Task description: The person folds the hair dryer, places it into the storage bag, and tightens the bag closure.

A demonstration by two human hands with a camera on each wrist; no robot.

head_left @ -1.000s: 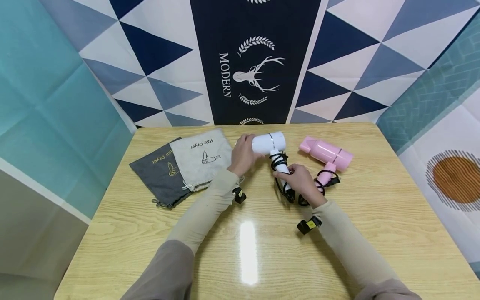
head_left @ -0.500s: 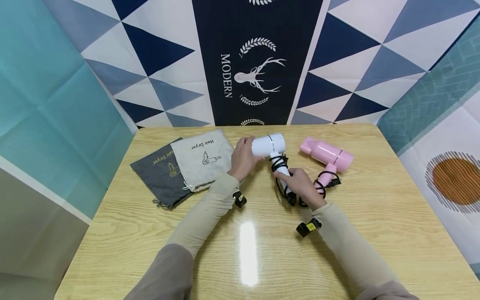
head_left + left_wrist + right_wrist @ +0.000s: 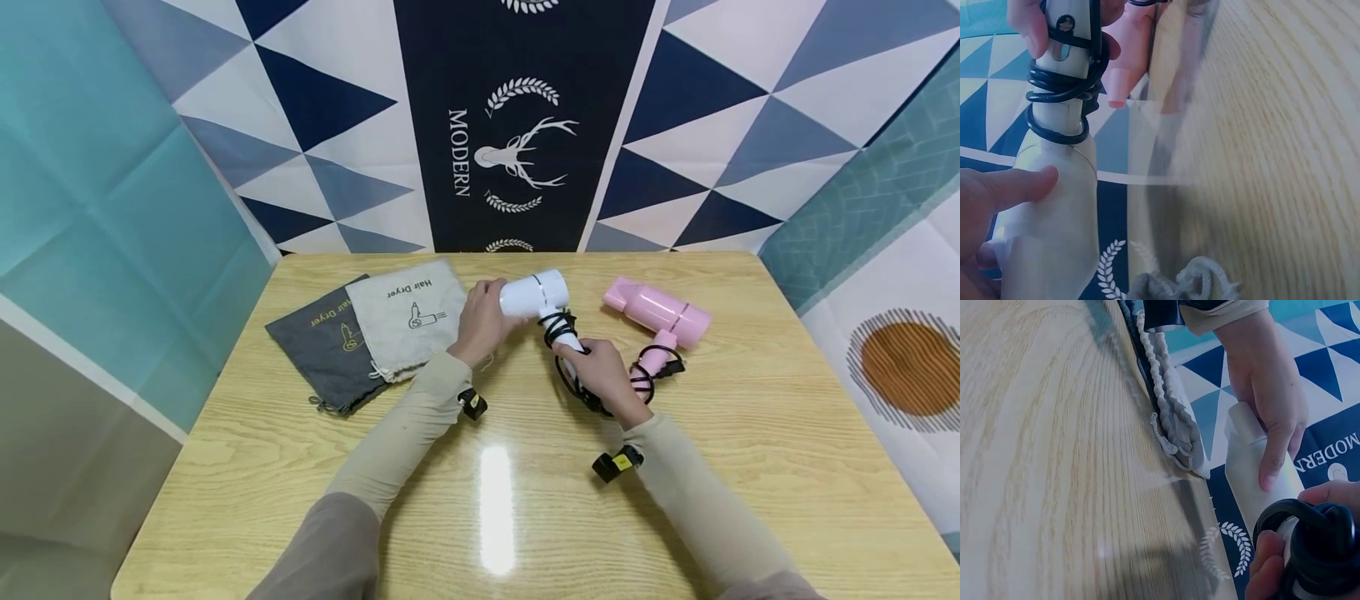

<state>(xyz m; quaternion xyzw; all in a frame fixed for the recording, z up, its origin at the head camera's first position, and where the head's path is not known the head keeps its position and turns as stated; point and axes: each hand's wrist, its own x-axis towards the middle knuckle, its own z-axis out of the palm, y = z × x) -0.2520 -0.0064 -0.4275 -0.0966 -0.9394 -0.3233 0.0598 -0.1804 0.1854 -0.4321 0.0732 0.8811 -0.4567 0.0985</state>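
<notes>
A white hair dryer (image 3: 534, 293) is held between both hands, its handle wrapped in black cord. My left hand (image 3: 480, 323) grips the nozzle end of the barrel, with the thumb lying along its side in the left wrist view. Around the handle curl the fingers of my right hand (image 3: 600, 371), over some of the black cord (image 3: 1060, 87). To the right a pink hair dryer (image 3: 660, 310) lies on the table, its handle also wound with black cord and partly behind my right hand.
Left of my hands lies a light grey drawstring bag (image 3: 408, 312) printed "Hair Dryer", overlapping a dark grey bag (image 3: 318, 342). All rest on a wooden table (image 3: 420, 533), with a patterned cloth backdrop (image 3: 330, 100) behind its far edge.
Both hands keep their hold on the white hair dryer, which has shifted slightly toward the person. The view has shifted a little as well.
</notes>
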